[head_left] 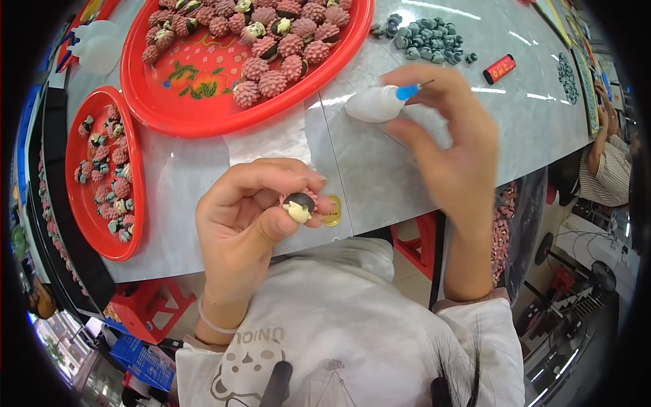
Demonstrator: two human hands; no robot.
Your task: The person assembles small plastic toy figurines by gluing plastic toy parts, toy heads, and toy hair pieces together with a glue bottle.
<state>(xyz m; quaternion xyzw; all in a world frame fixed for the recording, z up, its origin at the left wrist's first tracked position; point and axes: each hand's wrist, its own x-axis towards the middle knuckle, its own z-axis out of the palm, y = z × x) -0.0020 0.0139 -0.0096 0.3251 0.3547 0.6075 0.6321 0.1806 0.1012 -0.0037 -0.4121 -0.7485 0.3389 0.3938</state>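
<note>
My left hand (247, 217) pinches a small figurine (298, 207) between thumb and fingers; it has a cream face, a dark cap and a pink spiky part behind. My right hand (454, 136), slightly blurred, curves its thumb and forefinger around a white squeeze bottle (371, 105). The bottle lies tilted, its blue needle tip (408, 91) pointing right. Beyond my hands, a large red tray (224, 125) holds many pink spiky pieces (272, 83), some with dark and cream parts. A smaller red tray (139, 224) at the left carries similar pieces with grey-blue bits.
Grey-blue small parts (434, 41) are heaped at the back, near a red cylinder (500, 69). A yellow round sticker (331, 210) lies by the table's near edge. Red stools (152, 308) stand below. At the far right sits another person (605, 163).
</note>
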